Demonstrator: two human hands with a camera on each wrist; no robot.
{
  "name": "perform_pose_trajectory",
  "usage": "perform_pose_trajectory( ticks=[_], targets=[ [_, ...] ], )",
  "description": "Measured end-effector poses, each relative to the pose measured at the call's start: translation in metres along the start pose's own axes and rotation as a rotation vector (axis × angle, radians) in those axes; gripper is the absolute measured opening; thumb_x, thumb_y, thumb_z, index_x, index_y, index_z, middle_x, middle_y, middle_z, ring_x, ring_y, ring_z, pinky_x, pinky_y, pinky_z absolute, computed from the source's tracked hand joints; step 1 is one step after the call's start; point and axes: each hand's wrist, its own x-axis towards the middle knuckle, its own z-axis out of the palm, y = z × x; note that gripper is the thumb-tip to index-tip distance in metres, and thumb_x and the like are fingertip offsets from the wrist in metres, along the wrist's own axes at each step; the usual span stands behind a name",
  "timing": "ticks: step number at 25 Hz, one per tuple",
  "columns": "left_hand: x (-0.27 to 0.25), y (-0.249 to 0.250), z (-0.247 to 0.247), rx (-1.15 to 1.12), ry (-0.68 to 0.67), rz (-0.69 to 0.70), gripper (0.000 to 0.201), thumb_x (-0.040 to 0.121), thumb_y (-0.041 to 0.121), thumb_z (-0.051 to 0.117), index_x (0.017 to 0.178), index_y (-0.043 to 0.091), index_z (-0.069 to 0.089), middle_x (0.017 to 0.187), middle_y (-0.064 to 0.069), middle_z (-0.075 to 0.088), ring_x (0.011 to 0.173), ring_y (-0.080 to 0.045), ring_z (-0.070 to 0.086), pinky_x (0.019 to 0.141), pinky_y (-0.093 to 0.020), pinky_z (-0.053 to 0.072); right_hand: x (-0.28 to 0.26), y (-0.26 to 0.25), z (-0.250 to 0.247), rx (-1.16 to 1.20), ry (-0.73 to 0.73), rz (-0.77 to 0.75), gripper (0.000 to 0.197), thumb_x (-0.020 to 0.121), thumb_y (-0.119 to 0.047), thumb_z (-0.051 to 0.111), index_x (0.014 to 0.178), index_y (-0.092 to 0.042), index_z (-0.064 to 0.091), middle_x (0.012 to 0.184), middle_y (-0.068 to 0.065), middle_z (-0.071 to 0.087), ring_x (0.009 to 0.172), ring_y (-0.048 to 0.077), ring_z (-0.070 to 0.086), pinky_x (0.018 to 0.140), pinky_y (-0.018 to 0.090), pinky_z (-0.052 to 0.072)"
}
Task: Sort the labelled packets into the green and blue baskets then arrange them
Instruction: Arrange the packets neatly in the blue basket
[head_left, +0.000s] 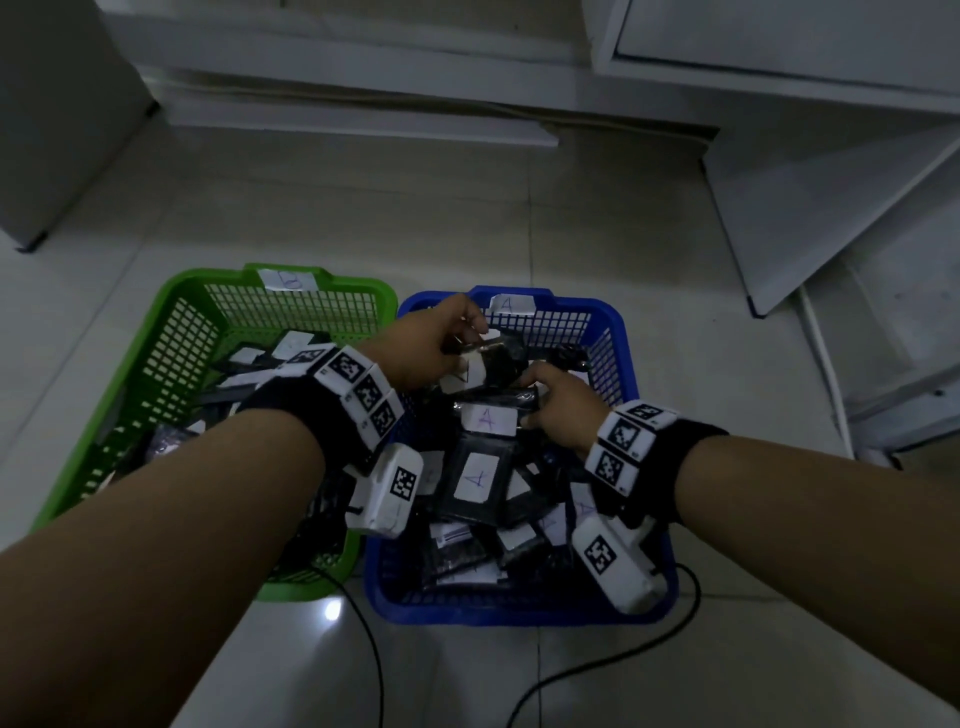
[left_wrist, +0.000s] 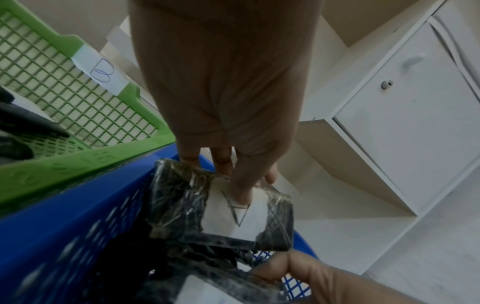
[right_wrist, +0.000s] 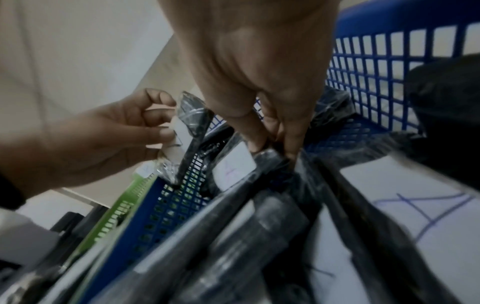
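Baskets sit side by side on the tiled floor: green basket (head_left: 171, 332) with a paper tag reading "B" (left_wrist: 100, 72) on its far rim, blue basket (head_left: 613, 338) tagged "A" (head_left: 511, 305), both holding black plastic-wrapped packets with white handwritten labels. Left hand (head_left: 431, 348) pinches one upright packet (left_wrist: 223, 207) labelled "A" over the far end of the blue basket, thumb on the label, fingers behind it. Right hand (head_left: 561, 410) has its fingers curled around the edge of another "A" packet (head_left: 488, 415) lying on the pile inside the blue basket.
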Motion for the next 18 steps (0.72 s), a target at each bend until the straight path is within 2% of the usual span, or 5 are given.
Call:
perform_pose_trajectory(
  ticks=[5,7,10,13,18],
  targets=[
    [0.007,-0.009,0.004,0.048,-0.008,-0.002,0.033,0.084,0.006,0.065,0.112,0.023,0.061,0.11,0.01,0.061,0.099,-0.005,0.056,0.082,-0.013,0.041,0.001,-0.003,0.011,0.02,-0.061,-0.031,0.044,0.08,-0.009,0.07,0.122,-0.017,0.057,0.094,0.0,0.061,0.088,0.024,0.061,0.077,0.032,0.054],
    [0.008,-0.01,0.008,0.088,-0.012,0.006,0.03,0.084,0.005,0.064,0.11,0.021,0.062,0.107,0.011,0.06,0.096,-0.004,0.054,0.076,-0.008,0.04,-0.001,-0.003,0.011,-0.052,0.027,-0.038,0.039,0.079,-0.015,0.071,0.113,-0.017,0.052,0.093,-0.003,0.058,0.084,0.021,0.058,0.068,0.025,0.048],
    [0.009,-0.012,0.013,0.128,0.017,0.06,0.015,0.085,0.005,0.06,0.096,0.015,0.061,0.099,0.006,0.062,0.09,-0.008,0.056,0.082,-0.02,0.044,-0.006,0.005,0.016,-0.042,0.066,-0.039,0.024,0.079,-0.011,0.07,0.091,-0.015,0.05,0.072,-0.009,0.052,0.068,0.015,0.054,0.058,0.024,0.04],
    [0.014,-0.014,0.016,0.183,-0.02,0.079,0.013,0.088,0.006,0.055,0.084,0.016,0.062,0.095,0.001,0.064,0.089,-0.013,0.057,0.087,-0.025,0.044,-0.013,0.013,0.016,-0.085,-0.075,-0.09,0.016,0.081,-0.004,0.065,0.094,-0.013,0.065,0.083,0.001,0.065,0.08,0.019,0.062,0.07,0.024,0.05],
    [0.021,-0.012,0.021,0.425,-0.113,0.066,0.017,0.086,0.009,0.056,0.094,0.021,0.065,0.11,-0.002,0.058,0.103,-0.021,0.055,0.093,-0.035,0.046,-0.011,0.014,0.005,0.009,-0.221,-0.02,0.02,0.086,-0.013,0.066,0.106,-0.015,0.067,0.098,0.003,0.064,0.091,0.016,0.06,0.088,0.031,0.05]
  ],
)
